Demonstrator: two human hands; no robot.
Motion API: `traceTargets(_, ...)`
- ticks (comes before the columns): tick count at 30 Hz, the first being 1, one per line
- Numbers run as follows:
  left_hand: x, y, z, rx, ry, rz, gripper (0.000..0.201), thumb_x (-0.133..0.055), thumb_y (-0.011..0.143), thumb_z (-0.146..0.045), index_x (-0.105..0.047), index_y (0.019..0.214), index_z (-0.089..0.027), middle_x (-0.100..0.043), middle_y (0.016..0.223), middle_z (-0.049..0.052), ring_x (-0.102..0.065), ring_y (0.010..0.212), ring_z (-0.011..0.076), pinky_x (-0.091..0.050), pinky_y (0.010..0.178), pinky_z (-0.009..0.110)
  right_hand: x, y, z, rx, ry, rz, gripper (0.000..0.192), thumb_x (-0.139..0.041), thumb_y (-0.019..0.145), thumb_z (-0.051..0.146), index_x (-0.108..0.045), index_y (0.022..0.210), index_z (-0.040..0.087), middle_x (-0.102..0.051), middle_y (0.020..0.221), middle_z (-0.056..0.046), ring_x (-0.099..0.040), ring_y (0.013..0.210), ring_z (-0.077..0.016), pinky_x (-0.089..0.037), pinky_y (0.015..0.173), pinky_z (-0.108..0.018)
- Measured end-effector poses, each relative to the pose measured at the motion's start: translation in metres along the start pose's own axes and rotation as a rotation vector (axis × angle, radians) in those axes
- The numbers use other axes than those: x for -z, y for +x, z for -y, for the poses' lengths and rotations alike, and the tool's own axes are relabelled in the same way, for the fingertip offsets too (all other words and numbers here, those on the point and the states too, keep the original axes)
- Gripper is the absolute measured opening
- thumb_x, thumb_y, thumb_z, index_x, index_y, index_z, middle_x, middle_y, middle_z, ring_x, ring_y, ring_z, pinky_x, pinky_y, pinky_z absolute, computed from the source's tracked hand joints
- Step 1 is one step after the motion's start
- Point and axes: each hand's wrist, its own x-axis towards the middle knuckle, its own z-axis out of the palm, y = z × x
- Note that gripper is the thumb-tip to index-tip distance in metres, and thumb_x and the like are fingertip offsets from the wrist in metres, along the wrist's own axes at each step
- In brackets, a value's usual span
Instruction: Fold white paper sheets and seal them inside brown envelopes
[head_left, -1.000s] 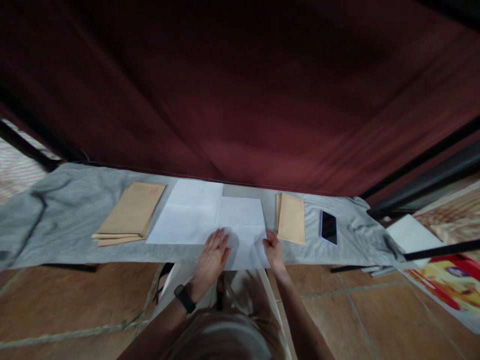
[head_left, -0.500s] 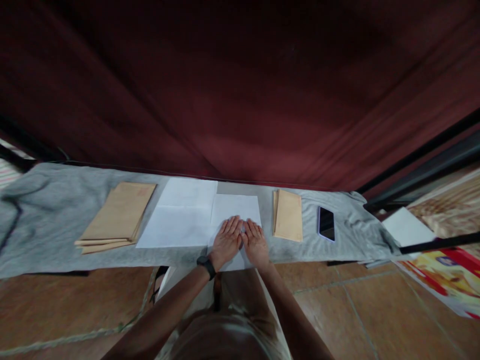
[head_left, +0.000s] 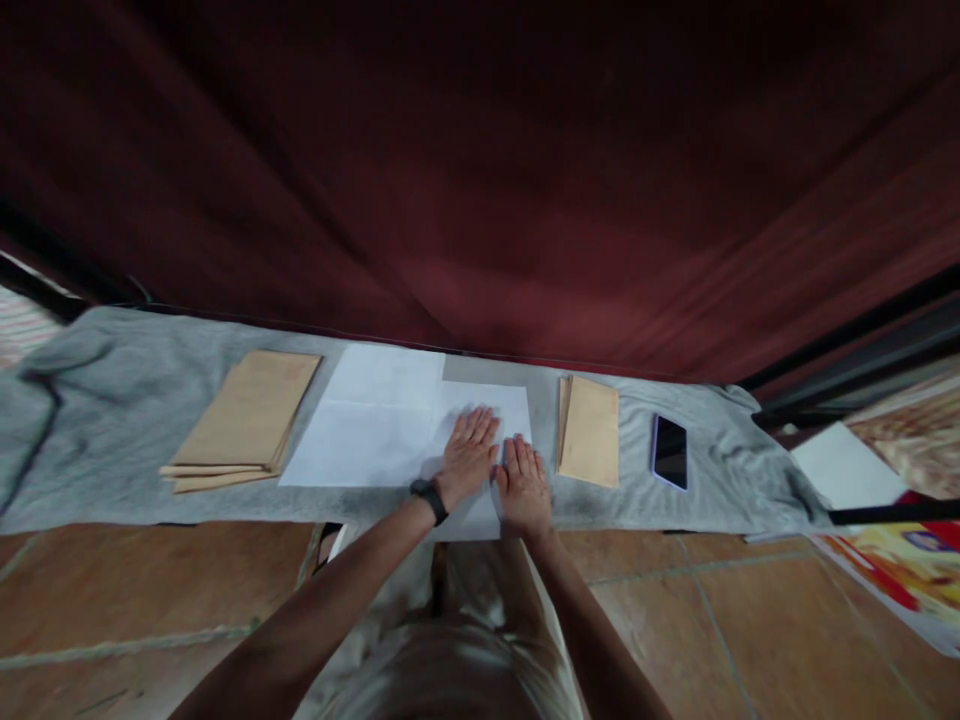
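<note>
A white sheet of paper (head_left: pixel 487 400) lies on the grey cloth (head_left: pixel 135 400) in front of me. My left hand (head_left: pixel 466 455), a black watch on its wrist, presses flat on the sheet with fingers spread. Beside it my right hand (head_left: pixel 523 482) also lies flat on the sheet's near right part. A larger creased white sheet (head_left: pixel 367 425) lies to the left, partly under the first one. Neither hand grips anything.
A stack of brown envelopes (head_left: pixel 244 425) lies at the left, a smaller stack (head_left: pixel 591 432) at the right. A dark phone (head_left: pixel 670 452) rests further right. A dark red curtain (head_left: pixel 480 180) hangs behind. Tiled floor (head_left: pixel 150 590) is below.
My hands came together from the sheet's near corners onto its middle. The left hand has since slid further up the sheet, and the right hand moved slightly right.
</note>
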Motion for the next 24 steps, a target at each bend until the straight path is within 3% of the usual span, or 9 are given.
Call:
traceTargets(4,-0.009,0.033,0.001,-0.007,-0.052,-0.003,0.052,-0.036,0.102,-0.037,-0.049,0.149,-0.018,-0.039,0.161,0.010,-0.030,0.152,0.0278,-0.019,0.126,0.053,0.004,0.001,0.001,-0.002,0.034,0.011,0.056,-0.042,0.103,0.030,-0.037,0.155,0.011,-0.041,0.159,-0.019,-0.037,0.147,-0.0278,-0.030,0.119,-0.049)
traceTargets(8,-0.014,0.046,0.021,0.031,-0.065,-0.033,0.056,-0.037,0.102,-0.046,-0.048,0.150,-0.019,-0.040,0.160,0.012,-0.031,0.152,0.0293,-0.019,0.125,0.054,0.007,0.002,0.002,-0.023,0.067,0.018,0.055,-0.041,0.103,0.029,-0.038,0.155,0.011,-0.040,0.159,-0.019,-0.039,0.146,-0.0287,-0.032,0.119,-0.050)
traceTargets(15,-0.014,0.041,0.046,0.156,-0.036,-0.054,0.063,-0.035,0.102,-0.045,-0.040,0.153,-0.008,-0.033,0.162,0.019,-0.028,0.153,0.0298,-0.019,0.125,0.050,0.006,0.002,0.003,-0.035,0.087,0.014,0.055,-0.041,0.103,0.031,-0.039,0.154,0.010,-0.039,0.160,-0.018,-0.037,0.147,-0.0287,-0.031,0.119,-0.050)
traceTargets(21,-0.004,0.033,0.049,0.208,-0.001,-0.035,0.062,-0.034,0.102,-0.037,-0.039,0.152,-0.003,-0.034,0.161,0.022,-0.029,0.152,0.0306,-0.021,0.125,0.050,0.005,0.001,0.002,-0.031,0.101,0.011,0.057,-0.041,0.103,0.032,-0.037,0.155,0.010,-0.037,0.161,-0.018,-0.035,0.149,-0.0281,-0.029,0.120,-0.050)
traceTargets(24,0.002,0.012,0.042,0.146,0.006,-0.035,0.058,-0.033,0.102,-0.034,-0.043,0.150,-0.003,-0.039,0.159,0.021,-0.031,0.151,0.0300,-0.023,0.125,0.049,0.004,0.001,0.001,-0.019,0.105,0.001,0.057,-0.042,0.103,0.033,-0.036,0.156,0.010,-0.037,0.161,-0.018,-0.034,0.149,-0.0284,-0.029,0.120,-0.051)
